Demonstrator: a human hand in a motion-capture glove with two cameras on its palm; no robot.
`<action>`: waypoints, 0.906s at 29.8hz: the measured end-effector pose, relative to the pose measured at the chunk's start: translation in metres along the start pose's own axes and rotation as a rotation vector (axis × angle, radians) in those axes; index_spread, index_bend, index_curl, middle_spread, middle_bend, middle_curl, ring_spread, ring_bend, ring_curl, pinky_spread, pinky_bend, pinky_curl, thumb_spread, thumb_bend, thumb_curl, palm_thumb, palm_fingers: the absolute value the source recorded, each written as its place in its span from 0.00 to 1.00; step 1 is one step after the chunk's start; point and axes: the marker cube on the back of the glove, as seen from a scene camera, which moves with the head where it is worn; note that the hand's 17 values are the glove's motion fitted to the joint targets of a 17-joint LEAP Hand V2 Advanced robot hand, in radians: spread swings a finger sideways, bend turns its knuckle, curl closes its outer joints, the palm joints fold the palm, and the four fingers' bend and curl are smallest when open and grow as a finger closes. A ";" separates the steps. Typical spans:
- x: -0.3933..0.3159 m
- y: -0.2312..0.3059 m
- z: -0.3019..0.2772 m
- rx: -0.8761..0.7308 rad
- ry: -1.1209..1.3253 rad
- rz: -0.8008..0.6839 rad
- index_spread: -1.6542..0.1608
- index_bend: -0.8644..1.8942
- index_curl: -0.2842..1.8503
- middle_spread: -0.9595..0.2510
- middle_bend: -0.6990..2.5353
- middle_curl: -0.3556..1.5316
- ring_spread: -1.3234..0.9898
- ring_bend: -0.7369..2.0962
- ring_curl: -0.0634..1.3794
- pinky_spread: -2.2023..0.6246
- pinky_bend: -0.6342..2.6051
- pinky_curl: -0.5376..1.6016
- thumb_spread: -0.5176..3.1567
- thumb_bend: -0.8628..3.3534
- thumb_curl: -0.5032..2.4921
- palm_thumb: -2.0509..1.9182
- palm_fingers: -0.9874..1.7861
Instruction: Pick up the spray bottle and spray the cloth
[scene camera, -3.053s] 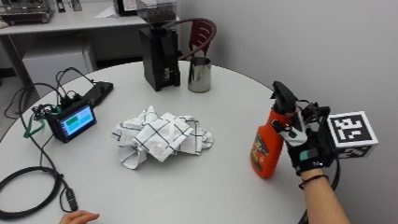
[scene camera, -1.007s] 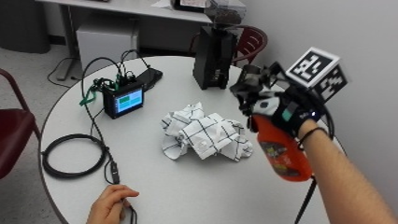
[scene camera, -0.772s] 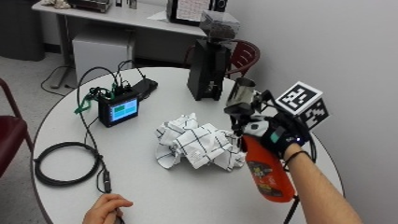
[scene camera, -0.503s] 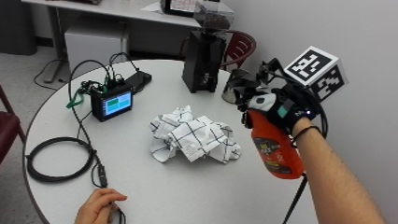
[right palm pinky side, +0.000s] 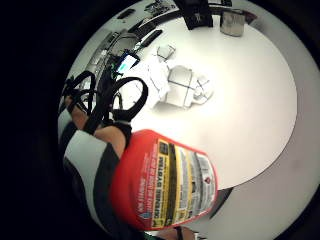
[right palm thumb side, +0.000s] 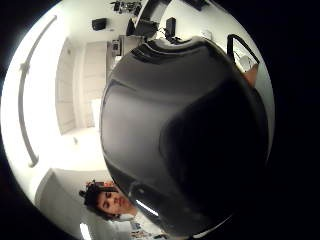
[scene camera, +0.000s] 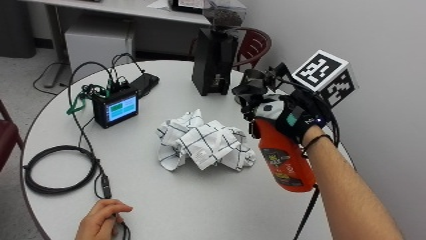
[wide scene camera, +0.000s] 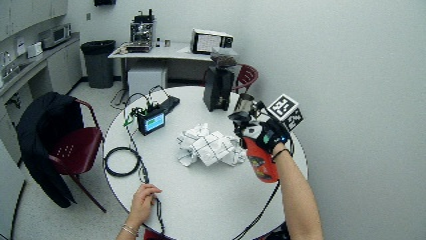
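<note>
An orange spray bottle (scene camera: 287, 162) with a black spray head (scene camera: 253, 93) hangs tilted above the table's right side. My gloved right hand (scene camera: 294, 118) grips its neck, fingers curled round it by the trigger. The nozzle points left, over the crumpled white checked cloth (scene camera: 203, 142) lying mid-table, just left of the bottle. In the wide outside view the bottle (wide scene camera: 261, 161), hand (wide scene camera: 267, 133) and cloth (wide scene camera: 208, 145) stand the same way. The little finger side palm view shows the bottle's label (right palm pinky side: 172, 186) close up, with the cloth (right palm pinky side: 176, 83) beyond. The black spray head (right palm thumb side: 185, 130) fills the thumb side palm view.
A tall black grinder (scene camera: 214, 61) stands at the back of the round white table (scene camera: 166, 200). A small screen device (scene camera: 116, 108) with cables sits at the left, and a coiled black cable (scene camera: 56, 168) lies nearer. A bare left hand (scene camera: 103, 221) rests at the front edge. A metal cup (right palm pinky side: 232, 22) stands beside the grinder.
About three seconds ago the bottle stood on the table with my hand on it; now it is lifted and tilted beside the cloth. The outside camera has shifted.
</note>
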 end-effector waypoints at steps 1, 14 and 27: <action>-0.002 0.000 0.002 -0.006 0.007 0.003 0.83 0.37 0.32 0.73 0.41 0.44 0.53 0.51 0.34 0.81 0.26 0.41 0.37 0.20 0.37 0.74 0.82; -0.037 0.005 -0.002 0.065 -0.078 -0.146 0.83 0.37 0.33 0.73 0.41 0.44 0.53 0.51 0.34 0.81 0.26 0.42 0.37 0.20 0.37 0.74 0.82; -0.124 -0.004 0.046 0.173 -0.278 -0.522 0.82 0.37 0.33 0.73 0.41 0.44 0.53 0.51 0.33 0.81 0.26 0.42 0.37 0.20 0.37 0.74 0.81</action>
